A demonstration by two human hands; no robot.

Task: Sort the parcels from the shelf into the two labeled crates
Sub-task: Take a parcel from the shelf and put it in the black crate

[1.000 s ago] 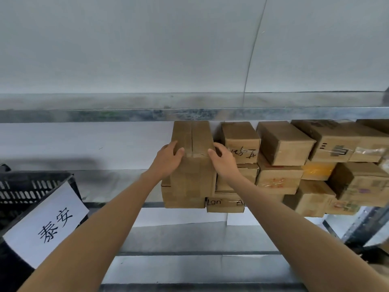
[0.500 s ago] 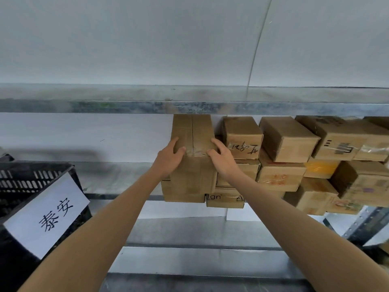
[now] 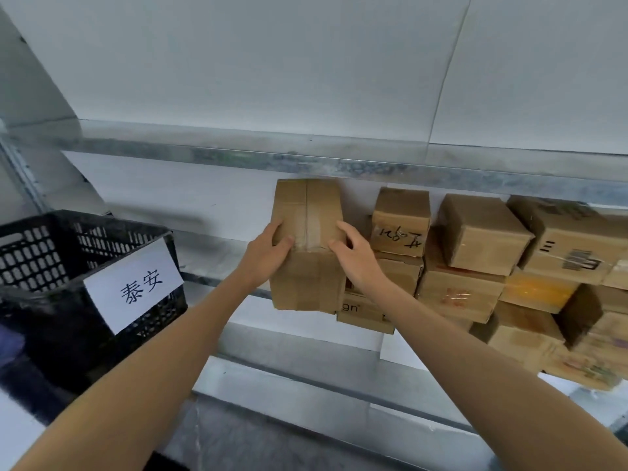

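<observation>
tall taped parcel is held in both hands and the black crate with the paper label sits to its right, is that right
Not quite. In the head view the black crate with the paper label sits to the left of the tall taped parcel, not its right. The left hand and right hand do both hold it.

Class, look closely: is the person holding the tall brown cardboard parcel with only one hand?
No: the left hand and the right hand both grip the tall brown cardboard parcel.

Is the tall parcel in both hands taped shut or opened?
Shut: tape runs down the closed flap seam of the tall parcel, gripped by the left hand and right hand.
</observation>
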